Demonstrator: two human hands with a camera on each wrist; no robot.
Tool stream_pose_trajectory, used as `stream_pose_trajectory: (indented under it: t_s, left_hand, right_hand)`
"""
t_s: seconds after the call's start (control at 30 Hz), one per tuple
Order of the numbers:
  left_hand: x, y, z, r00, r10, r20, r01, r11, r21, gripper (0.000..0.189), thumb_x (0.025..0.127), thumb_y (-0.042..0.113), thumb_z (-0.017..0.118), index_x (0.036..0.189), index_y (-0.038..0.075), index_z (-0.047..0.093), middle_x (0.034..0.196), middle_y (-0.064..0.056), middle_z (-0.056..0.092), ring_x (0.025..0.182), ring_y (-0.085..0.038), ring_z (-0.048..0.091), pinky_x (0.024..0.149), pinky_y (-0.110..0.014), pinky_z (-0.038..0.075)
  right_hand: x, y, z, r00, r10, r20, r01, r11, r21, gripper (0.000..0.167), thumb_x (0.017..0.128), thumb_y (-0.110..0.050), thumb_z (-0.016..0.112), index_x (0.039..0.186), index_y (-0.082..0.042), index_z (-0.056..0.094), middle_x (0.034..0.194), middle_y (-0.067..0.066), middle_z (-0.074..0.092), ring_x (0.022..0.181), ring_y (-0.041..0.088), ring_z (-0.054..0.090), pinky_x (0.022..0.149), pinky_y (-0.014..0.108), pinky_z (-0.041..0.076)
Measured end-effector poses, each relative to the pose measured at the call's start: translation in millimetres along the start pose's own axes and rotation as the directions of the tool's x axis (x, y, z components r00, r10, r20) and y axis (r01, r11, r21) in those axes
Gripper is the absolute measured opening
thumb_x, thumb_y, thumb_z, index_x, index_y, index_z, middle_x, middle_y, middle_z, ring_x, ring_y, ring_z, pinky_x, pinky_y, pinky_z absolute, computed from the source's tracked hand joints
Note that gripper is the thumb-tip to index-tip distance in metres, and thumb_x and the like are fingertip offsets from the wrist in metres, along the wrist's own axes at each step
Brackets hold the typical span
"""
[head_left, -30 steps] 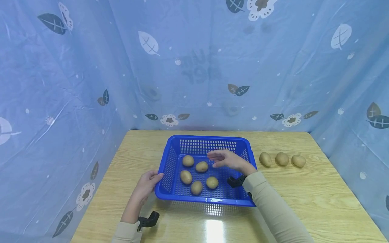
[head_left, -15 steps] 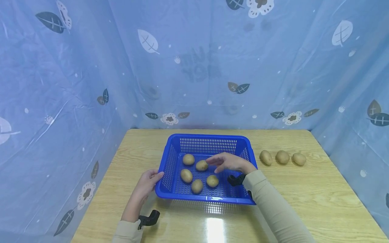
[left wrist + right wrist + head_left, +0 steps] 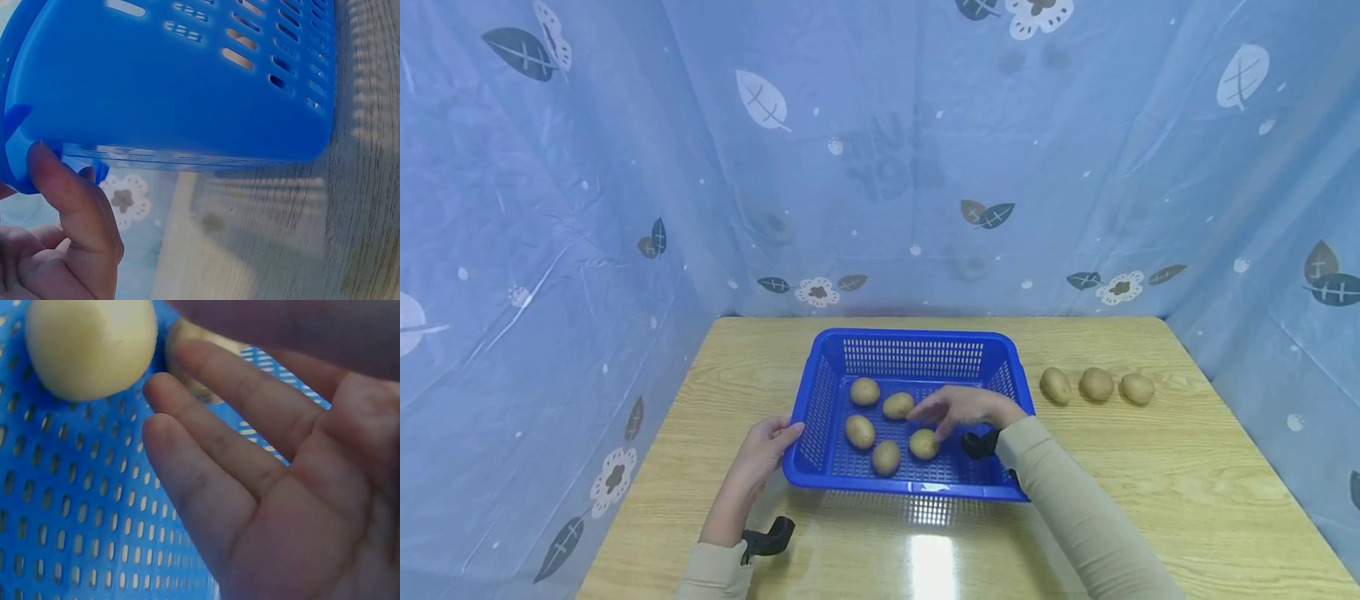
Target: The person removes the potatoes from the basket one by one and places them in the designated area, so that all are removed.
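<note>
A blue plastic basket [image 3: 917,488] with slotted walls holds several potatoes. My left hand [image 3: 764,450] grips its left rim; in the left wrist view the fingers [image 3: 72,194] curl at the rim beside the blue wall [image 3: 156,94]. Inside the basket, my right hand [image 3: 962,408] reaches in over the right half, fingers loosely spread and holding nothing. Its thumb tip comes right at the front right potato [image 3: 922,445], while the fingertips point toward another potato [image 3: 898,406]. The right wrist view has one potato [image 3: 90,350] ahead of the fingertips, and a second [image 3: 181,340] partly hidden behind them.
Three more potatoes lie in a row on the wooden table [image 3: 1157,475] right of the basket, the middle one [image 3: 1097,384] roundest. A blue patterned curtain [image 3: 880,167] hangs around the back and sides. Each wrist wears a black camera mount [image 3: 767,540].
My right hand has lowered and come slightly nearer to me, its thumb now at the front right potato. The left hand keeps its grip on the rim; the potatoes have not moved.
</note>
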State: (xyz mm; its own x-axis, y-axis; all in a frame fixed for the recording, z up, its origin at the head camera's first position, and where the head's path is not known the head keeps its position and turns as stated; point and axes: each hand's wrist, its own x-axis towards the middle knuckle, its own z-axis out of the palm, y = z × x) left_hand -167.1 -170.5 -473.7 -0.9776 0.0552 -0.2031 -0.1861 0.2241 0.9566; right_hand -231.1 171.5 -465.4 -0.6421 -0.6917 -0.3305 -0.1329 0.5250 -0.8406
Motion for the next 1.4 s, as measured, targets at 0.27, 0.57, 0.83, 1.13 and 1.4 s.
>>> stream_pose_trajectory:
  t_s: [0.27, 0.57, 0.83, 1.13, 1.4]
  left_hand:
    - [1.1, 0.9, 0.9, 1.000, -0.002, -0.003, 0.002, 1.000, 0.008, 0.034, 0.099, 0.019, 0.050, 0.119, -0.008, 0.052, 0.103, -0.021, 0.067, 0.087, -0.024, 0.069, 0.074, -0.034, 0.059]
    - [2.0, 1.0, -1.0, 1.000, -0.007, 0.001, 0.007, 1.000, -0.015, 0.032, 0.099, 0.018, 0.049, 0.118, -0.008, 0.053, 0.103, -0.024, 0.067, 0.088, -0.030, 0.069, 0.073, -0.036, 0.059]
    - [0.2, 0.0, -2.1, 1.000, -0.010, 0.015, 0.010, 1.000, -0.017, 0.034, 0.099, 0.019, 0.049, 0.119, -0.008, 0.052, 0.106, -0.026, 0.066, 0.091, -0.032, 0.068, 0.074, -0.036, 0.059]
    - [-0.6, -3.5, -1.5, 1.000, -0.017, 0.012, 0.017, 1.000, -0.015, 0.033, 0.099, 0.019, 0.049, 0.118, -0.008, 0.053, 0.103, -0.024, 0.066, 0.089, -0.030, 0.068, 0.072, -0.035, 0.059]
    - [0.8, -1.7, -1.1, 1.000, -0.009, 0.015, 0.010, 1.000, -0.017, 0.033, 0.099, 0.019, 0.049, 0.117, -0.008, 0.053, 0.103, -0.025, 0.066, 0.088, -0.030, 0.068, 0.071, -0.034, 0.059]
  right_hand:
    - [1.8, -2, 1, 1.000, 0.024, 0.008, -0.024, 0.998, -0.066, 0.051, 0.078, 0.004, 0.066, 0.128, -0.002, 0.057, 0.132, 0.015, 0.057, 0.125, 0.037, 0.050, 0.105, 0.049, 0.041]
    - [8.5, -1, 4, 0.998, 0.060, 0.019, -0.057, 0.990, -0.129, 0.051, 0.076, 0.005, 0.068, 0.125, -0.006, 0.061, 0.128, 0.008, 0.061, 0.122, 0.029, 0.054, 0.104, 0.044, 0.042]
    - [10.1, 0, 11, 0.998, 0.069, 0.004, -0.068, 0.991, -0.115, 0.050, 0.075, 0.007, 0.067, 0.122, -0.008, 0.063, 0.123, 0.006, 0.064, 0.116, 0.025, 0.056, 0.103, 0.043, 0.043]
    - [13.1, 1, 17, 0.996, 0.083, -0.026, -0.085, 0.990, -0.110, 0.048, 0.072, 0.007, 0.069, 0.116, -0.011, 0.067, 0.118, 0.004, 0.066, 0.110, 0.023, 0.058, 0.100, 0.045, 0.044]
    - [14.7, 1, 17, 0.994, 0.104, -0.040, -0.109, 0.986, -0.130, 0.048, 0.071, 0.006, 0.071, 0.115, -0.014, 0.068, 0.116, 0.002, 0.067, 0.108, 0.021, 0.059, 0.100, 0.045, 0.044]
